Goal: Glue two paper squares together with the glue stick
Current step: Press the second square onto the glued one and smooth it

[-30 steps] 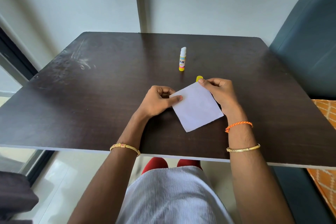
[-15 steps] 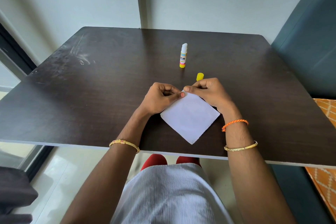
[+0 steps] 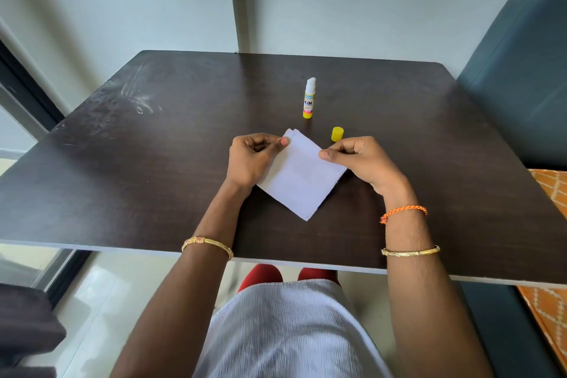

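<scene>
As seen from the head view, my left hand (image 3: 256, 159) pinches the upper-left edge of the paper squares (image 3: 302, 178) and my right hand (image 3: 352, 159) pinches the right edge, both hands curled onto the sheets. The stack lies flat on the dark table (image 3: 153, 163), turned as a diamond. Half a second ago both hands met at the top corner; they are now apart on opposite edges, and the stack has rotated slightly. At the top corner two edges show slightly offset, so I judge the squares are already laid together and I am pressing the seam. The glue stick (image 3: 309, 98) stands upright and uncapped beyond the paper, its yellow cap (image 3: 337, 134) just beside my right hand
</scene>
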